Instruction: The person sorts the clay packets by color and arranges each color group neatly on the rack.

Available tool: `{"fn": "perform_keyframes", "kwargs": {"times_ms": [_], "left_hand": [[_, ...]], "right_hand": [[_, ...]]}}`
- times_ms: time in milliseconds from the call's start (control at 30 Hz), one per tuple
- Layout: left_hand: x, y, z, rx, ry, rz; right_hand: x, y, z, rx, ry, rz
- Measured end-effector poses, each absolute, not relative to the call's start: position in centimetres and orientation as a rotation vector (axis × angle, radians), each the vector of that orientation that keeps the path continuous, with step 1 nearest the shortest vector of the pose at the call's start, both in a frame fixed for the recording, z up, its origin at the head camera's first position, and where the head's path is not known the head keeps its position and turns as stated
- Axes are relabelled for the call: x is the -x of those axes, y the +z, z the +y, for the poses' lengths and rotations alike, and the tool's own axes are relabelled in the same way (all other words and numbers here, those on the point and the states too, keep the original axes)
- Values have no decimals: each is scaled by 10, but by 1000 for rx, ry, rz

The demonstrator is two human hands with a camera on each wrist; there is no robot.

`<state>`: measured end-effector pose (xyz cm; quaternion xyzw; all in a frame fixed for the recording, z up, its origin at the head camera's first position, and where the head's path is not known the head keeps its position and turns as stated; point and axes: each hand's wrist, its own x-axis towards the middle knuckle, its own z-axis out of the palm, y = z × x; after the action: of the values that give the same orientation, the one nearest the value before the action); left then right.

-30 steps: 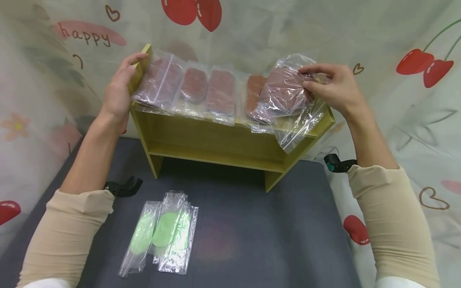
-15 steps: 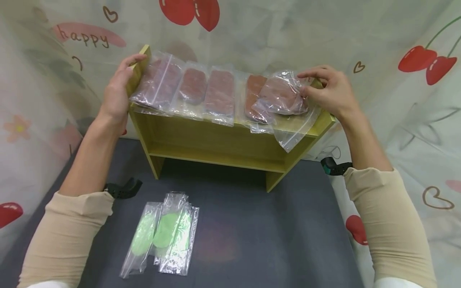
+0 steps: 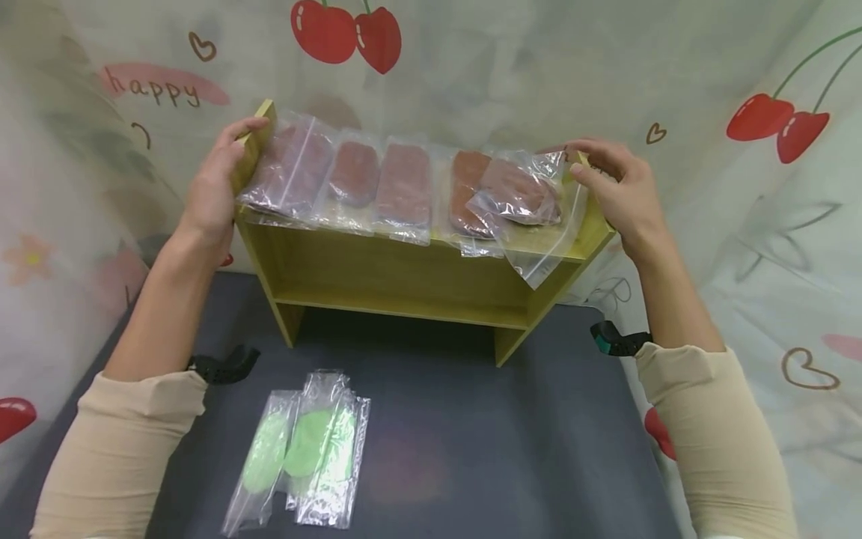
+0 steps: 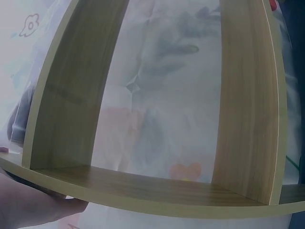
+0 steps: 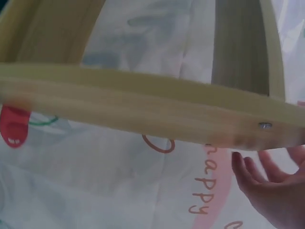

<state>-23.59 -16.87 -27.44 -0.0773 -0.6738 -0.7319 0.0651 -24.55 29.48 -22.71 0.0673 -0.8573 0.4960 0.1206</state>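
Note:
A small wooden shelf stands on the dark table. My left hand grips its left side panel; the thumb shows by the panel's edge in the left wrist view. At the other end my right hand has its fingers and thumb around the right side panel. Just left of that hand, a clear bag with a pinkish-brown round slab lies partly over a bagged orange-brown slab. The right wrist view has the right hand at the panel's edge, partly cut off.
More bagged reddish slabs line the top board further left. Clear packets with green pieces lie on the table in front. A printed cloth hangs close behind. One bag's zip corner hangs over the front edge.
My right hand has let go of the bag with the round slab and shifted onto the right side panel. That bag has settled flatter on the top board. My left hand stays on its panel.

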Motion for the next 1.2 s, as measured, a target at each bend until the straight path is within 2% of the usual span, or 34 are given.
{"fn": "perform_keyframes", "kwargs": {"times_ms": [333,533,733,933,1200], "left_hand": [[236,-265,-175,214,-2367,-2056],[233,-260,-178,184,-2473,-1962],[226,-260,-184,110,-2497,-1889],[212,-266,-192,148,-2484,-1866],[192,-282,-205,221,-2456,-1855]], "right_hand": [[209,-247,303,-307,2166,-2222],[202,-260,305,-434,2241,-2149],[199,-258,305,-381,2188,-2180],[198,-252,305,-320,2150,-2234],[197,-260,312,-464,2267,-2123]]}}
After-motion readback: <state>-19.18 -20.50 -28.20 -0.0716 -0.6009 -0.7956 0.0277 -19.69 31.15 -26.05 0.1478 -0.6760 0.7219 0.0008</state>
